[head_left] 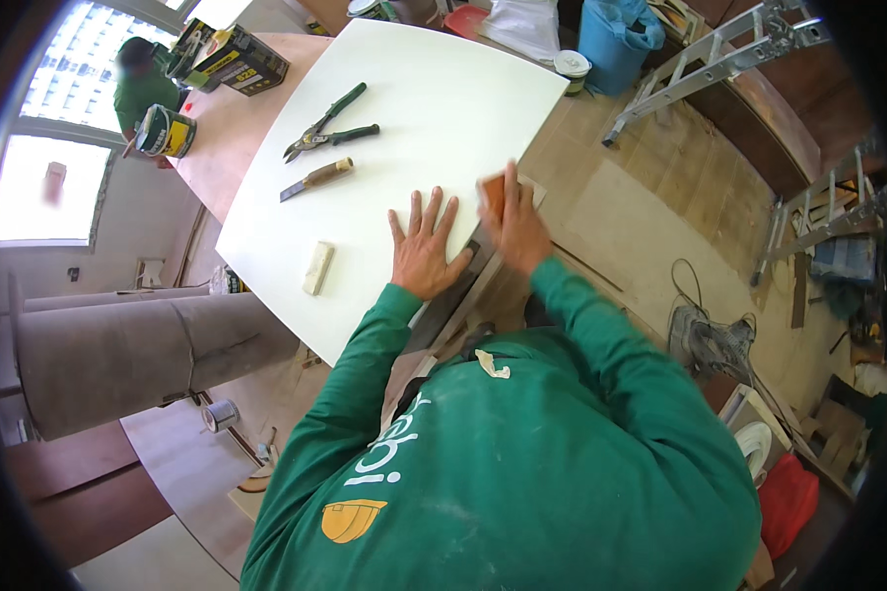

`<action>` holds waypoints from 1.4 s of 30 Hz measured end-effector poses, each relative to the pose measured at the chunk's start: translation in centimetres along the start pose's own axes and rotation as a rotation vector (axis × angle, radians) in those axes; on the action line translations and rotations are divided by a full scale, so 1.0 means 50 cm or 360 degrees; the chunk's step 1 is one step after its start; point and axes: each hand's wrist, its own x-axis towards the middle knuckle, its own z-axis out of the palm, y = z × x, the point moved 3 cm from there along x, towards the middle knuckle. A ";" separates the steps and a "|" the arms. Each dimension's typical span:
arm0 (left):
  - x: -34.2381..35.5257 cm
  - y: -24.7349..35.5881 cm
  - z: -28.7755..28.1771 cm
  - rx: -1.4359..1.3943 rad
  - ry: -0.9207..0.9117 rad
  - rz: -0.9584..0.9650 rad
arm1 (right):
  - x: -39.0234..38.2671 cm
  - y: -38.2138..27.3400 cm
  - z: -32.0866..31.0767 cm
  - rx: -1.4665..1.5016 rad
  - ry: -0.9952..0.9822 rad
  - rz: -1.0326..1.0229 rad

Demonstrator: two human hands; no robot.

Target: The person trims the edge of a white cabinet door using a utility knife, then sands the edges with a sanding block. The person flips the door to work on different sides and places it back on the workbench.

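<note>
A white panel lies across the bench in front of me. Flat on its near part rests my left hand, fingers spread and holding nothing. My right hand grips an orange-brown sanding block at the panel's right edge; the block's underside is hidden. Beyond my left hand lie a chisel with a wooden handle and tin snips with green grips, their handles apart. A small off-white block sits left of that hand.
Paint cans and a dark box-shaped can stand on a pinkish board at the far left. Beyond them is another person in green. Ladders, a blue bin and a dark bag with a cable are to the right. Large brown rolls lie left.
</note>
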 end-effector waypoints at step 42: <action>0.179 0.055 -0.007 -0.0028 -0.0019 -0.0001 | 0.194 0.187 -0.076 -0.0499 0.0282 -0.0094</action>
